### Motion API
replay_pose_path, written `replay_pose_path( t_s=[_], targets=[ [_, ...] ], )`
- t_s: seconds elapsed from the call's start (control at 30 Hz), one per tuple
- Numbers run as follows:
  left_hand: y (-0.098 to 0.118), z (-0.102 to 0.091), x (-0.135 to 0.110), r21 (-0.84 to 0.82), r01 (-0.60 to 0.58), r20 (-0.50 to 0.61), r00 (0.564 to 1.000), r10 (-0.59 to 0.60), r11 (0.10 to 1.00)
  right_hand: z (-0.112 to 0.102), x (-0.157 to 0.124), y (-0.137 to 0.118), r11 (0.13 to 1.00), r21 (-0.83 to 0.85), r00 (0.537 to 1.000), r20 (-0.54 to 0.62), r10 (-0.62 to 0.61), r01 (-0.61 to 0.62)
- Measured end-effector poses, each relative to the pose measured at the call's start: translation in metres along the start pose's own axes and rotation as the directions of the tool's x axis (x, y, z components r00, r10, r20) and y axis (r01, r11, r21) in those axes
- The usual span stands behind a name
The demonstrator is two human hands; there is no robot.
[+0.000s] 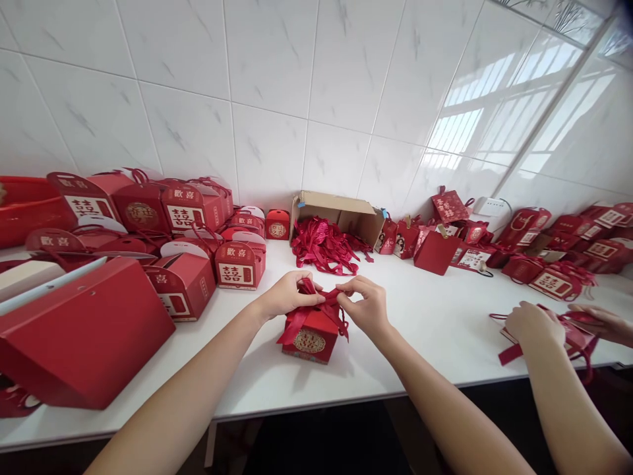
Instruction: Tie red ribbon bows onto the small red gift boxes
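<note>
A small red gift box (310,338) with a gold round emblem stands on the white table (435,323) just in front of me. A red ribbon (324,298) is wound over its top. My left hand (287,294) pinches the ribbon at the box's top left. My right hand (364,305) pinches the ribbon's other end at the top right. Both hands are closed on the ribbon.
Several red gift boxes (240,264) crowd the left and a large red box (84,333) lies at the near left. A cardboard box (341,214) spills red ribbons (324,245) at the back. More red boxes (548,254) fill the right. Another person's hands (537,323) hold a red box at the right edge.
</note>
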State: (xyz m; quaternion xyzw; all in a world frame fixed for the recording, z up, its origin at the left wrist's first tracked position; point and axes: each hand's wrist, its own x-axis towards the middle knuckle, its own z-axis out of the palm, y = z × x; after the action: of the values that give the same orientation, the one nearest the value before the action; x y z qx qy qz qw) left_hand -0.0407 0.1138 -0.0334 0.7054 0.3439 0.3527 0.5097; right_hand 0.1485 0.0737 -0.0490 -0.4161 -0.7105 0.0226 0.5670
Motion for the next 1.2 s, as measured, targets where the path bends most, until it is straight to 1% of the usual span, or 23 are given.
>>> replay_pose_path(
  t_s=[0.13,0.3,0.53,0.67,0.73,0.8,0.83,0.9,0.93,1.0,1.07,1.13,1.17,1.2],
  targets=[
    [-0.001,-0.001,0.002,-0.040,0.017,0.020,1.000,-0.017,0.999,-0.002,-0.007,0.002,0.999,0.038,0.999,-0.040,0.014,-0.012],
    [0.001,-0.003,0.001,-0.014,0.008,0.026,1.000,-0.008,1.000,0.000,-0.011,0.002,0.998,0.047,0.996,-0.065,0.052,-0.049],
    [-0.003,-0.007,0.003,-0.008,0.006,0.064,0.998,-0.006,1.000,0.000,-0.015,0.001,0.998,0.033,0.998,-0.041,0.053,-0.052],
    [-0.002,-0.006,0.003,0.016,-0.014,0.032,0.999,0.014,1.000,0.000,-0.019,0.004,0.999,0.040,0.997,-0.069,0.040,-0.037],
    [-0.001,-0.007,0.001,0.016,-0.033,0.012,0.999,0.033,0.999,0.001,-0.020,0.008,0.998,0.066,0.998,-0.055,0.020,-0.016],
    [0.000,-0.008,0.000,0.002,-0.054,0.019,0.998,0.054,0.999,0.001,-0.022,0.012,0.993,0.116,1.000,-0.008,0.022,-0.021],
    [0.000,-0.008,0.000,-0.010,-0.060,0.031,0.998,0.060,0.998,0.000,-0.023,0.015,0.986,0.158,0.999,0.021,0.045,-0.048],
    [-0.001,-0.009,0.000,-0.052,-0.059,0.048,0.997,0.062,0.997,-0.003,-0.028,0.020,0.950,0.277,0.988,0.089,0.126,-0.146],
    [-0.001,-0.009,0.000,-0.087,-0.052,0.048,0.997,0.056,0.995,-0.004,-0.031,0.024,0.915,0.346,0.976,0.137,0.168,-0.206],
    [-0.004,-0.009,0.002,-0.176,-0.019,0.040,0.999,0.027,0.984,-0.008,-0.040,0.030,0.824,0.463,0.935,0.286,0.211,-0.327],
    [-0.007,-0.008,0.004,-0.269,0.028,0.041,0.999,-0.018,0.963,-0.010,-0.049,0.034,0.752,0.506,0.868,0.465,0.175,-0.423],
    [-0.010,-0.007,0.006,-0.352,0.046,0.029,0.999,-0.038,0.935,-0.009,-0.056,0.033,0.741,0.478,0.795,0.594,0.122,-0.471],
    [-0.011,-0.007,0.007,-0.388,0.039,0.014,0.999,-0.036,0.921,-0.006,-0.058,0.032,0.752,0.457,0.774,0.624,0.109,-0.475],
    [-0.011,-0.006,0.008,-0.420,0.033,0.003,0.999,-0.035,0.907,-0.003,-0.060,0.029,0.764,0.442,0.768,0.631,0.107,-0.470]
  ],
)
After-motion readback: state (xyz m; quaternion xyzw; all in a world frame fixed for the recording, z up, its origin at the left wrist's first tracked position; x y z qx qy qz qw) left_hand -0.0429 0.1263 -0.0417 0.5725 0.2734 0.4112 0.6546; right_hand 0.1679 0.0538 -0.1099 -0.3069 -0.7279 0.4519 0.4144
